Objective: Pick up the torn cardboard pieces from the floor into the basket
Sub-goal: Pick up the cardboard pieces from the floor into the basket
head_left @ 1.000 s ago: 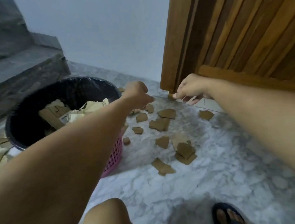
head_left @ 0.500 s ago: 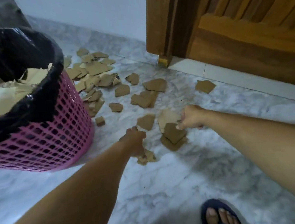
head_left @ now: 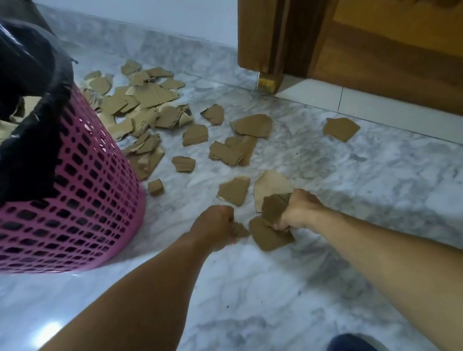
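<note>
The right hand [head_left: 296,209] has its fingers curled round a dark brown cardboard piece [head_left: 273,208], gripping it just above a second flat piece [head_left: 268,236] that lies on the marble floor [head_left: 363,181] beneath the knuckles; whether the fingertips also touch that lower piece is hidden by the hand itself. Just left of it, the left hand [head_left: 215,228] is clenched, and a small cardboard scrap [head_left: 240,230] pokes out at its fingers; how much of it lies inside the fist cannot be made out.

Just beyond both sets of fingers lie a pale piece [head_left: 274,184] and a brown piece [head_left: 234,190], and farther out the scattered cardboard pieces [head_left: 146,99] spread toward the wall. Left of the left hand stands the pink basket [head_left: 68,193], lined with a black bag [head_left: 15,81] and cut off by the frame edge; its contents are only partly visible. Far beyond the right hand rises a wooden door [head_left: 395,51]. A blue sandal [head_left: 349,346] is cropped at the bottom edge.
</note>
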Available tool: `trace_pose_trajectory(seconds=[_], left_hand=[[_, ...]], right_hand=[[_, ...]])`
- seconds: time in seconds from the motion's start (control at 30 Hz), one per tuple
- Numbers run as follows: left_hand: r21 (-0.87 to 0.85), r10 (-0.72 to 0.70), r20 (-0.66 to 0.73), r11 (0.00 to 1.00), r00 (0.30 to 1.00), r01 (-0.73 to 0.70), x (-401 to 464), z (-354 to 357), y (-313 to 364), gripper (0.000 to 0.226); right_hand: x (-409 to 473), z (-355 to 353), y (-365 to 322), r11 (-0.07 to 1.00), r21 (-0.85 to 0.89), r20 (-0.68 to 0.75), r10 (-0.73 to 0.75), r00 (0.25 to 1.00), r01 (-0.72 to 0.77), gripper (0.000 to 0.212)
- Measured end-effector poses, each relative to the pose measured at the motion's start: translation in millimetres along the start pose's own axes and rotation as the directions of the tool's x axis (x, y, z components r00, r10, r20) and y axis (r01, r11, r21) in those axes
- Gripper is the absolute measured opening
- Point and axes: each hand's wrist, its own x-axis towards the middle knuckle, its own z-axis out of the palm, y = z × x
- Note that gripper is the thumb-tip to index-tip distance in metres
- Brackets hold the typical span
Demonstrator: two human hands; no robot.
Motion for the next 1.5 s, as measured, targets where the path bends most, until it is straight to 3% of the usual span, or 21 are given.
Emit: trace_pose_trajectory(seconds=[0.1,0.17,0.3,0.37,0.53,0.63,0.73,0.83,0.9,1.0,1.1,1.17,1.23,1.3,1.4,1.5], left_hand=[[-0.005,-0.03,-0.101,1.0,0.994,0.03,10,-10,3,0.018],[0.087,-0.049,-0.153,0.994,0.987,0.063,20,-15,6,0.028],[0.128,-0.078,-0.159,0.987,0.984,0.099,42,-21,12,0.047],[0.126,-0.064,-0.137,0.989,0.989,0.081,51,-20,16,0.051],[0.169,0.018,-0.211,0.985,0.977,0.018,55,-13,25,0.04],[0.111,-0.001,-0.254,0.993,0.967,0.03,55,-9,23,0.051],[-0.05,-0.063,-0.285,0.997,0.957,0.05,50,-11,21,0.06],[-0.286,-0.115,-0.211,0.957,0.971,0.051,47,-19,11,0.065],[-0.348,-0.146,-0.191,0.935,0.971,0.072,47,-27,2,0.055],[-0.288,-0.163,-0.037,0.946,0.986,0.146,40,-40,-6,0.031],[-0.122,-0.161,0.15,0.976,0.976,0.179,30,-43,-6,0.033],[0.042,-0.132,0.182,0.991,0.974,0.127,22,-36,-3,0.036],[0.102,-0.063,0.148,0.994,0.987,0.048,15,-24,-2,0.034],[0.055,0.017,0.049,0.998,0.999,-0.02,9,-11,-2,0.034],[0.002,0.083,-0.084,0.997,0.993,-0.083,3,2,-2,0.026],[-0.064,0.09,-0.12,0.993,0.989,-0.098,2,2,0,0.026]], right_hand=[[4,-9,-1,0.998,-0.051,0.042,-0.04,0.998,0.042,0.058],[10,-12,-4,0.991,-0.095,0.059,-0.094,0.994,0.099,0.051],[22,-15,-11,0.904,-0.386,-0.016,-0.206,0.978,0.184,0.059],[28,-19,-15,0.88,-0.418,-0.027,-0.26,0.965,0.225,0.059],[38,-21,-18,0.892,-0.339,-0.01,-0.32,0.947,0.298,0.057],[42,-17,-21,0.941,-0.212,-0.069,-0.283,0.957,0.263,0.057],[39,-16,-20,0.973,-0.094,-0.089,-0.218,0.972,0.21,0.06],[40,-13,-14,0.987,0.032,-0.087,-0.157,0.984,0.16,0.072],[39,-10,-12,0.985,0.058,-0.084,-0.159,0.984,0.164,0.077],[33,-8,-12,0.972,0.017,-0.072,-0.233,0.97,0.235,0.091],[30,-5,-13,0.956,-0.134,-0.036,-0.267,0.963,0.26,0.091],[28,-3,-14,0.951,-0.185,-0.049,-0.26,0.964,0.247,0.083],[25,-3,-15,0.956,-0.155,-0.096,-0.265,0.96,0.248,0.067],[23,-5,-15,0.958,-0.096,-0.092,-0.279,0.956,0.27,0.056],[25,-7,-7,0.964,0.023,-0.051,-0.263,0.963,0.264,0.056],[23,-19,1,0.947,0.194,-0.073,-0.245,0.967,0.255,0.064]])
